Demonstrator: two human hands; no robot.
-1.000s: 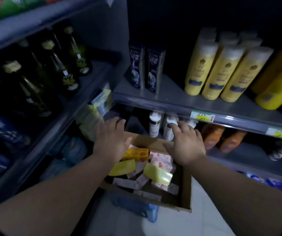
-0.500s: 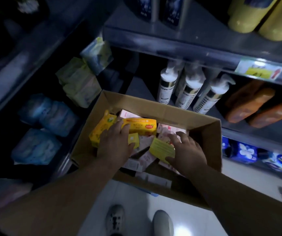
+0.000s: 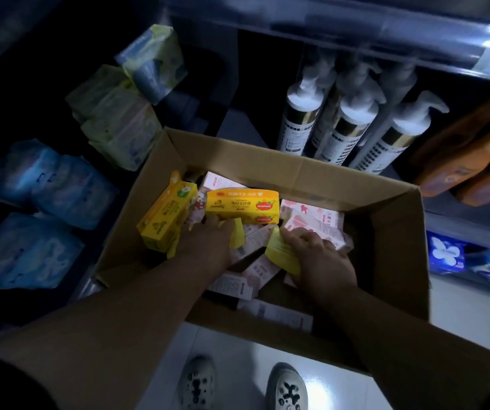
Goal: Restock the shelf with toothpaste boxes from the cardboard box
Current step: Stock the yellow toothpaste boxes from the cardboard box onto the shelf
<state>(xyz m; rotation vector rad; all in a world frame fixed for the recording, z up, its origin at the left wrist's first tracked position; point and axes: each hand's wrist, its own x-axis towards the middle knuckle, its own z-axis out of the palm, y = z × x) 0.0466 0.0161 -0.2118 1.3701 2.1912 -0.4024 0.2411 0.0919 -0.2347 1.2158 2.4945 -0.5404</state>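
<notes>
While the fingers (image 3: 219,224) of the left hand (image 3: 208,247) are reaching forward and touching the near lower edge of the yellow strawberry box (image 3: 242,206), their tips are disappearing beneath it, so I cannot tell whether they are closing on it. That box is lying directly ahead of them, its long axis running left to right across the reach, so it is presenting a broad side rather than an end. The fingers (image 3: 298,236) of the right hand (image 3: 322,258) are curling over the far end of a flat yellow box (image 3: 280,251), which is lying tilted on the pink boxes (image 3: 311,220) with its length running back toward the person. A third yellow box (image 3: 164,216) is leaning on end against the left wall of the cardboard box (image 3: 297,168), just beside the left wrist. Beyond the far wall, pump bottles (image 3: 338,128) are standing on the shelf (image 3: 233,124). Judging from this, the left hand is sitting nearer the strawberry box, and a grasp across its short width is looking like the natural one.
</notes>
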